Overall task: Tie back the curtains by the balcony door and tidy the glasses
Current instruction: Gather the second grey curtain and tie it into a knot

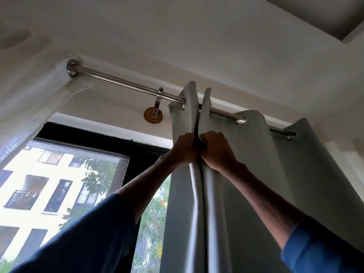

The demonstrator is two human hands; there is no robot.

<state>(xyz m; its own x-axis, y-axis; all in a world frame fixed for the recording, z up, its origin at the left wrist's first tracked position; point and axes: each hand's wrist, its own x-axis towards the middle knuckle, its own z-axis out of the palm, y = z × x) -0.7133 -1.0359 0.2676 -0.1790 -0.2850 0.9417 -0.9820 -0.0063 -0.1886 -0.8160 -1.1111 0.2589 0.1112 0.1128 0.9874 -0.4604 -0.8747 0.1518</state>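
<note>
A grey-green eyelet curtain [256, 174] hangs from a steel rod [126, 83] and is bunched toward the right. Both arms reach up to it. My left hand [185, 148] grips the leftmost fold just below the rod. My right hand [216, 152] clutches the neighbouring fold, touching the left hand. A sheer white curtain [33, 99] hangs at the far left end of the rod. No glasses are in view.
A rod bracket with a round wooden base [153, 114] is fixed to the wall above the dark-framed balcony door [98, 138]. Through the glass I see a white building and trees. The ceiling and a recessed panel [315, 14] fill the top.
</note>
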